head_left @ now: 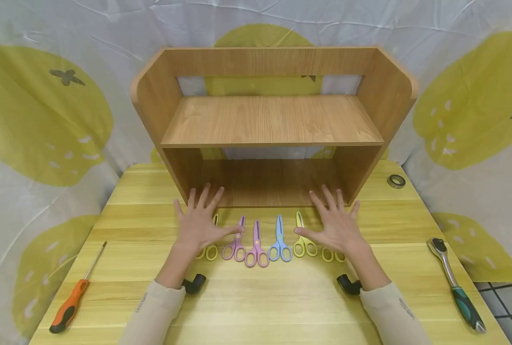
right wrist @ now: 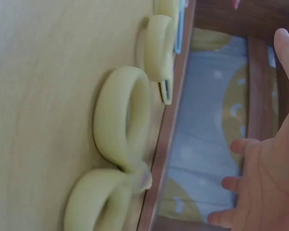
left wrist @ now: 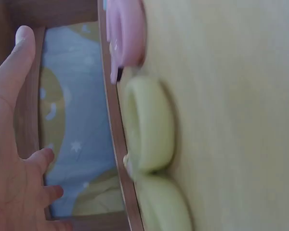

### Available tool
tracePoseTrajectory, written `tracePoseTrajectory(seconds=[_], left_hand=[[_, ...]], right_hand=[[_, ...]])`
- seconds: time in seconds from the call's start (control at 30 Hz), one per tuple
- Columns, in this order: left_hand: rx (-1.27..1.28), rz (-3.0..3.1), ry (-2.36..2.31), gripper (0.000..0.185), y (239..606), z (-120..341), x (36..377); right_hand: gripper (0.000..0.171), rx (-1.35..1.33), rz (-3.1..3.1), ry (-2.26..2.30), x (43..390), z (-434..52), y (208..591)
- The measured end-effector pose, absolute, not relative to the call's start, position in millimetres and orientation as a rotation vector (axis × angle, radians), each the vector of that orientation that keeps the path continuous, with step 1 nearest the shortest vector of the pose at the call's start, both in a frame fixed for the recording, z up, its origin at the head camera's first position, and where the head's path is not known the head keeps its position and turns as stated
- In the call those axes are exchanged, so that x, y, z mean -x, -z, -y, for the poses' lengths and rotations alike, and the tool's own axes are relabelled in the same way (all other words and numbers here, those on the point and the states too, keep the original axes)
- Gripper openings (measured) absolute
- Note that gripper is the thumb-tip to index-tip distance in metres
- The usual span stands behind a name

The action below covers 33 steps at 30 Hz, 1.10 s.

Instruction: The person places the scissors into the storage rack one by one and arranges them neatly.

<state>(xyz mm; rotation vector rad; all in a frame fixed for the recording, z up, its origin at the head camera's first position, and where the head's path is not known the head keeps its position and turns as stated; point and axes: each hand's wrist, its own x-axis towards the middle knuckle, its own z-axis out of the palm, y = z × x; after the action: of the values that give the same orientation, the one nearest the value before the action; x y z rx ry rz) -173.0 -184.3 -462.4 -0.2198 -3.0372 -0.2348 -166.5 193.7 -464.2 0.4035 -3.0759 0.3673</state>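
In the head view both hands are held palm down with fingers spread, at the front edge of a two-tier wooden shelf (head_left: 273,122). The left hand (head_left: 197,227) hovers above yellow scissors (left wrist: 161,127), hiding much of them; its thumb overlaps purple scissors (head_left: 238,243). Over another yellow pair of scissors (right wrist: 108,115) is the right hand (head_left: 340,227), its thumb tip overlapping the neighbouring yellow scissors (head_left: 302,238). Between the hands lie pink scissors (head_left: 257,243) and blue scissors (head_left: 279,237). All the scissors lie in a row, blades toward the shelf. Neither hand grips anything.
An orange-handled screwdriver (head_left: 71,302) lies at the table's left side. On the right are a ratchet wrench (head_left: 449,273) and, farther back, a small dark ring (head_left: 396,186). A lemon-print curtain (head_left: 122,120) hangs behind the wooden table (head_left: 256,306).
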Motion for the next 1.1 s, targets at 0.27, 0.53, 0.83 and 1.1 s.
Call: tracePoseTrajectory(seconds=[0.27,0.53,0.83,1.1], left_hand=[[0.178,2.938,0.356,0.124,456,205,172],[0.193,2.765,0.602,0.118,450,218,168],[0.132,2.419,0.948,0.105,450,233,170],[-0.003,2.250,1.166,0.097,453,244,181]], right_hand=[[0.103,-0.475,2.990,-0.521,155,-206,457],[0.094,-0.506,2.933,-0.666,137,-221,456],[0.084,-0.455,2.895,-0.843,114,-242,460],[0.072,-0.406,2.917,-0.978,100,-259,470]])
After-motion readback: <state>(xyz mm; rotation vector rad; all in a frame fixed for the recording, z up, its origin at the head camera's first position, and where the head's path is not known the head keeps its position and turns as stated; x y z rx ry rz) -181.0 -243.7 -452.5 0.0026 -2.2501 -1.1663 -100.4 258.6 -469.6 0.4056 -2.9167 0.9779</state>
